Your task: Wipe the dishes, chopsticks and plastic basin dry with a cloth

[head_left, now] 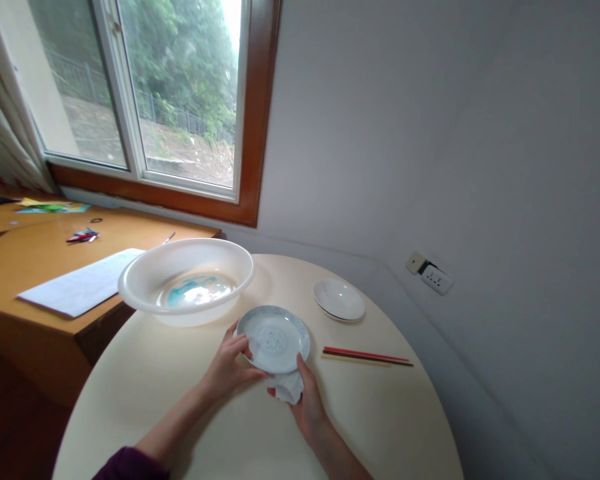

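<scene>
Plate [273, 339] is above the table [240, 437], rim pinched in your curled left hand [225, 367]; your right hand [309, 403] closes on its near edge and a white cloth [289, 388], whose folds could let it slip if your thumbs loosen.

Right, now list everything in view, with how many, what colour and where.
Round patterned plate: one, pale blue-grey, in both hands.
Crumpled thin cloth or tissue: one, white, below the plate.
Wide round basin: one, translucent white, table's far left.
Shallow glossy dishes: apparently two stacked, white, table's far right.
Slim chopsticks: at least three, red, dark brown, beige, right of the plate.
Round smooth table: one, cream, centre.
Wooden desk: one, orange-brown, left; bears white paper and small multicoloured items.
Framed window: one, brown surround, upper left.
Fabric curtain: one, beige, far left.
Wall fittings: two, whitish, right.
Left hand: one, bare, purple sleeve, plate's left.
Right hand: one, bare, plate's right.
</scene>
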The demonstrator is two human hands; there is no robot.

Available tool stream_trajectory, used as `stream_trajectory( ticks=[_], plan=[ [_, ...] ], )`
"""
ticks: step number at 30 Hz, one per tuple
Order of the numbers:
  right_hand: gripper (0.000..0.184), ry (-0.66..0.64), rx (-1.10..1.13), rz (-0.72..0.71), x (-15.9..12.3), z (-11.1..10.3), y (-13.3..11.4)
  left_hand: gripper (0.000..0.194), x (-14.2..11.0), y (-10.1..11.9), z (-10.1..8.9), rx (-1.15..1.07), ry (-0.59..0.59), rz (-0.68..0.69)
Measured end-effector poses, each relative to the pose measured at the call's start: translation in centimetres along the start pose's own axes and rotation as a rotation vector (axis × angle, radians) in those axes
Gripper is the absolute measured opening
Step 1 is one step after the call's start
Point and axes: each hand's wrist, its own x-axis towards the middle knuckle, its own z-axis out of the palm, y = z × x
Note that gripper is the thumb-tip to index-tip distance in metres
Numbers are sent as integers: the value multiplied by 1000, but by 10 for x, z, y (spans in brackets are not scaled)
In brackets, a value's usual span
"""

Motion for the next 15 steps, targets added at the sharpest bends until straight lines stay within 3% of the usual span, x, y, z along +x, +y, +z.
stream_trajectory(
  ticks=[7,15],
  plan=[
    [55,-22,-73,-44,2,-2,5,41,-1,-6,0,7,42,-36],
    [54,67,-232,-85,0,-2,6,41,-2,-11,2,54,63,-52]
  ],
)
